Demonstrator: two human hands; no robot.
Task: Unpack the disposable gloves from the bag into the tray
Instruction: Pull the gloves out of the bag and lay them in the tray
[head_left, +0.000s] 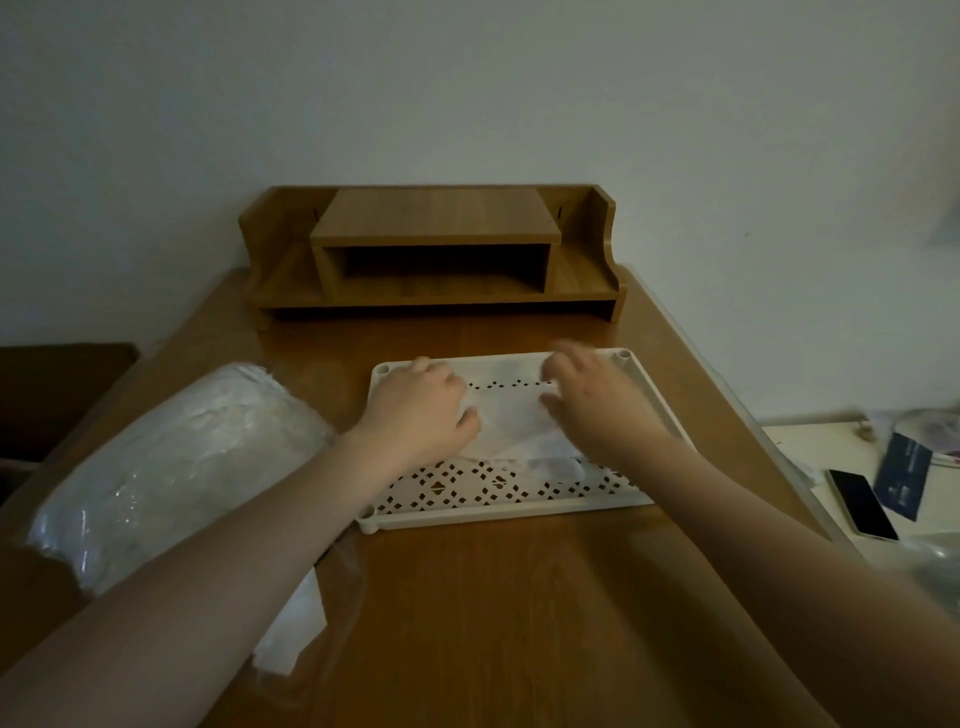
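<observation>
Two bare hands reach forward over a wooden tabletop, seen from a camera worn on the person's head. Both hands are over a white plastic tray with a lattice of diamond-shaped holes in its floor. The tray sits flat near the middle of the tabletop.

Thin, see-through disposable gloves lie spread in the tray, covering its middle and far part. The left hand rests on the left edge of the gloves, fingers bent downward onto the plastic; whether its grip pinches the film or only presses it cannot be told. The right hand is slightly blurred, with fingers spread and fairly straight, its grip apart, touching or just above the right side of the gloves.

A large clear plastic bag, bulging with more white gloves, lies on the tabletop to the left of the tray, partly under the left forearm. Its loose open end trails toward the near edge.

Behind the tray, against the pale wall, stands a wooden desk shelf. On a lower white surface to the right lie a phone, face up, and a dark blue card just beside it.
</observation>
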